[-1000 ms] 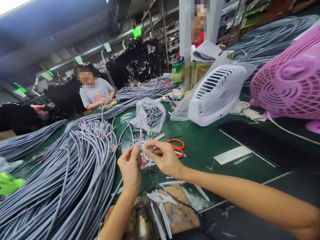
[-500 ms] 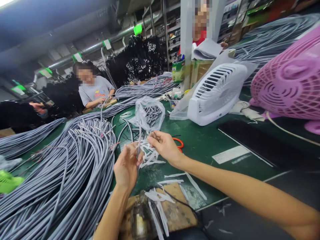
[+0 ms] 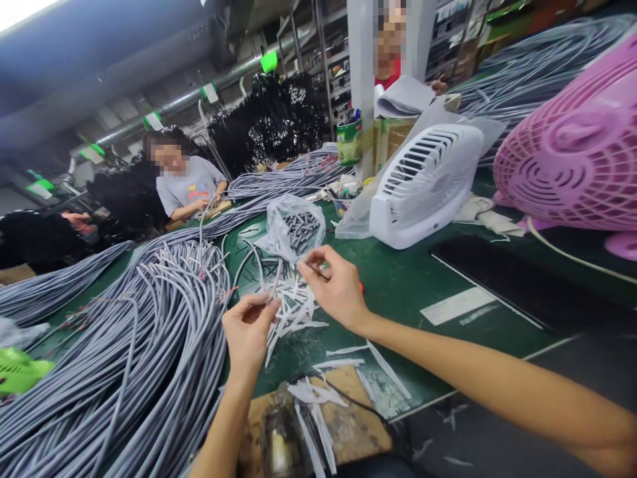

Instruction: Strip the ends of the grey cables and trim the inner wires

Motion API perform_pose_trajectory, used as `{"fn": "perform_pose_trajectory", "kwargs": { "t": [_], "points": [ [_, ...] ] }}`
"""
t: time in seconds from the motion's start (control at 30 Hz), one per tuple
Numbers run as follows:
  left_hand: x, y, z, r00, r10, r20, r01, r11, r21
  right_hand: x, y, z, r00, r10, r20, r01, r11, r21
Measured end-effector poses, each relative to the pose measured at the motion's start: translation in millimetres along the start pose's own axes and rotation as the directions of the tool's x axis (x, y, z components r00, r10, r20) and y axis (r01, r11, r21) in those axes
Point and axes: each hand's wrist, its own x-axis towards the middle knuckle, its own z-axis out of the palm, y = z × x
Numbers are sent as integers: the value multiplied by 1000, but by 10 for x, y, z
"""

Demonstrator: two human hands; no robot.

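My left hand (image 3: 250, 330) is closed, thumb and fingertips pinched on the end of a grey cable (image 3: 279, 273); its detail is blurred. Just right of it and slightly higher, my right hand (image 3: 339, 287) pinches a thin dark piece (image 3: 324, 271), mostly hidden by the fingers. Beneath and between both hands lie white paper-like strips (image 3: 293, 312) in a loose heap. Beyond them sits a clear plastic bag (image 3: 293, 226) with many short dark grey tubes in it. At my left, a big bundle of grey cables (image 3: 164, 332) spreads over the green table, its stripped ends near my left hand.
A white fan (image 3: 428, 186) and a pink fan (image 3: 572, 146) stand at the right, with a black flat panel (image 3: 507, 282) before them. Close to me is a wooden board (image 3: 355, 411) bearing a metal device (image 3: 281, 435) and strips. A co-worker (image 3: 192, 182) sits across the table.
My left hand has lowered slightly, and the cable that stood up from its fingers shows less. My right hand has moved a little right and up, its wrist raised. The view has shifted slightly.
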Motion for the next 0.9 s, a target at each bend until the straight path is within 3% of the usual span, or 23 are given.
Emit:
{"fn": "perform_pose_trajectory", "kwargs": {
  "t": [0.07,0.13,0.23,0.33,0.5,0.7,0.9],
  "points": [
    [-26,-4,-14,990,132,-50,-128,989,81,-44,-52,-13,995,-101,7,101,995,-22],
    [-54,-17,-19,969,246,-31,-238,958,161,-86,-78,-7,980,-155,123,160,987,-26],
    [-92,-36,-4,953,300,45,-302,920,250,-117,-59,21,948,-144,285,148,989,8],
    [-113,-31,29,979,195,58,-203,955,218,-104,-22,26,940,-142,310,162,986,-40],
    [-112,30,70,992,-53,111,52,999,18,-60,-23,-18,912,-301,278,333,940,-78],
    [-85,42,56,982,-121,145,146,974,-176,-19,-56,-49,944,-287,161,311,939,-151],
    [-80,26,53,965,-186,187,212,969,-128,74,-45,-102,969,-245,36,248,958,-141]
  ]
}}
